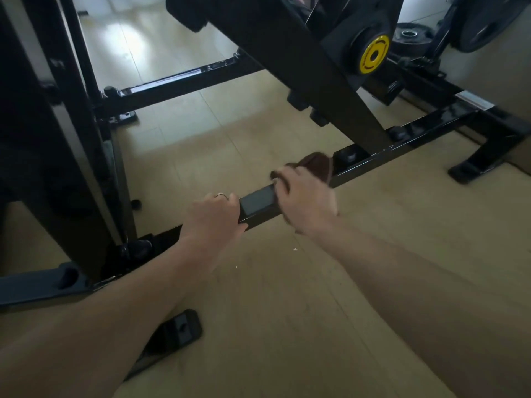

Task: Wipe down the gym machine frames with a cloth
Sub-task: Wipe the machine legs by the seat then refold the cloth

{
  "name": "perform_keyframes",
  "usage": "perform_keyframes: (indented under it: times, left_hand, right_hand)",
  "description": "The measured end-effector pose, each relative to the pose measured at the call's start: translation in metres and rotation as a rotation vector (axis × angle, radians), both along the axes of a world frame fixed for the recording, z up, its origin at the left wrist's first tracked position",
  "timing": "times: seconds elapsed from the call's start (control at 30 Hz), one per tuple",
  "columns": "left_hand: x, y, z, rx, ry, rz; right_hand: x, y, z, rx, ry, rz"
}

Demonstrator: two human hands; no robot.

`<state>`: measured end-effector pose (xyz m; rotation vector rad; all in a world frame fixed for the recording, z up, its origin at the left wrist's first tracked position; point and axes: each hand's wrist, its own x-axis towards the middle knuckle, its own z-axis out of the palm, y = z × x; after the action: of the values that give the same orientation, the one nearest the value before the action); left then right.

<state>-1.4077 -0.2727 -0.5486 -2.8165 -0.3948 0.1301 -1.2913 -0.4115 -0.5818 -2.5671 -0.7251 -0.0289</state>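
Mid-task: right hand [309, 196] clamps brown cloth [316, 165] on low floor bar [402, 139]; left hand [214, 215] fingers curled gripping bar. Remaining frames [184, 79] apparently unwiped.

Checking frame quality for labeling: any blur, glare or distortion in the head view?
Head view: right hand and brown cloth are motion-blurred; left hand is sharper; window glare on the floor at upper left; wide-angle bending at edges; frame bar is dark.

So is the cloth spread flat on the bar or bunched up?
Bunched: the brown cloth sits crumpled in a lump under the right hand on the low frame bar, slightly motion-blurred.
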Motion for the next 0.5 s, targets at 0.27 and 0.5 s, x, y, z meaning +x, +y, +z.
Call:
perform_keyframes:
  times: [0.27, 0.5]
  left_hand:
    - [0.008, 0.008, 0.000, -0.119, -0.085, 0.075]
    - [0.005, 0.012, -0.002, -0.093, -0.040, 0.042]
  right_hand:
    - [-0.050, 0.022, -0.002, 0.077, -0.042, 0.234]
    - [0.028, -0.047, 0.001, -0.082, 0.010, 0.006]
